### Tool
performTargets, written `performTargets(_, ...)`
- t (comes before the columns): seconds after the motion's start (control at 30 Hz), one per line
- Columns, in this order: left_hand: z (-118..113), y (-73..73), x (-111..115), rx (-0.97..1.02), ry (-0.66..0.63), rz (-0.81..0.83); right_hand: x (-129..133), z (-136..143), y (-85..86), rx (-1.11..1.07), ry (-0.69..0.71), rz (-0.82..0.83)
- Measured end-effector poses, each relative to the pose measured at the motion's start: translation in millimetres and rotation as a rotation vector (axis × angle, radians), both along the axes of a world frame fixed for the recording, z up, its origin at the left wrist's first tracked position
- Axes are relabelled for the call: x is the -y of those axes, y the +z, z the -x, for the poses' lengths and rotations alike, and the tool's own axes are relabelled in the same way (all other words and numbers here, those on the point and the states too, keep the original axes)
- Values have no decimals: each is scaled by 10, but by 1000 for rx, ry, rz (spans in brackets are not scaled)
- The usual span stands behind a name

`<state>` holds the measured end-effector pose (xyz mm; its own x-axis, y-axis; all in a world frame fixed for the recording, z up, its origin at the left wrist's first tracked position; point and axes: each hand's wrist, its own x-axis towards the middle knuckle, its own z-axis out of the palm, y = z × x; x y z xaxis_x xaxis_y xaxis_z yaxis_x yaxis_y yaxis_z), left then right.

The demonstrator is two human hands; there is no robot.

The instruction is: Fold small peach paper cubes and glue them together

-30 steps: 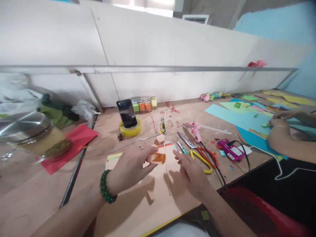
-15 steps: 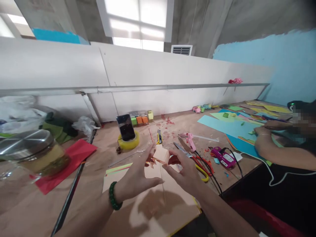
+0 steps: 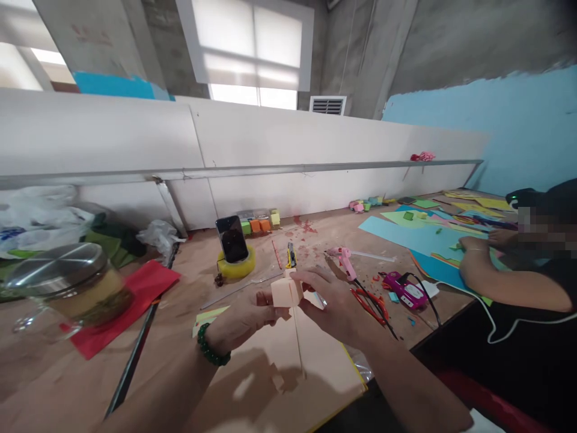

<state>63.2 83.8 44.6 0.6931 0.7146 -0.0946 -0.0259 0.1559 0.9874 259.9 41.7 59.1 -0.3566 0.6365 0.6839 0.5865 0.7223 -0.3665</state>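
A small peach paper box (image 3: 285,293) is held above a stack of peach paper sheets (image 3: 270,385). My left hand (image 3: 243,316), with a green bead bracelet at the wrist, pinches the box from its left side. On the right side, the thumb and fingers of my right hand (image 3: 331,304) close on the box's edge and top flap. Beneath my hands, a small cut piece of peach paper (image 3: 278,379) lies on the sheets. A pair of scissors is mostly hidden behind my right hand.
A phone (image 3: 232,239) leans on a yellow tape roll (image 3: 237,263). Nearby lie a utility knife (image 3: 291,255), a pink glue gun (image 3: 346,263), red-handled pliers (image 3: 370,305) and a purple power device (image 3: 406,290). A glass teapot (image 3: 76,285) stands left. Another person's arm (image 3: 509,276) rests among coloured papers at right.
The paper box has been turned and shifted slightly left and down. My left hand has gone from loosely spread to pinching it, and my right hand has moved over the scissors' handles.
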Motion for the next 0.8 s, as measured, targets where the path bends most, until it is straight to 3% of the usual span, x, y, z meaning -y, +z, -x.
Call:
performTargets(0.23, -27, -39, 4, 33, 88, 68, -27, 53, -40, -97, 15, 10)
performTargets(0.37, -3, 28, 14, 120, 108, 89, -133, -200, -79, -231, -105, 56)
performTargets(0.43, 13, 61, 21, 188, 144, 103, -212, -371, -135, -260, -231, 122)
performTargets(0.57, 24, 81, 23, 256, 193, 118, -352, -666, -288, 91, -526, 431)
performTargets(0.63, 18, 72, 16, 245, 223, 134, -391, -778, -362, 271, -654, 509)
performTargets(0.8, -12, 33, -15, 326, 350, 203, -471, -990, -442, 432, -882, 670)
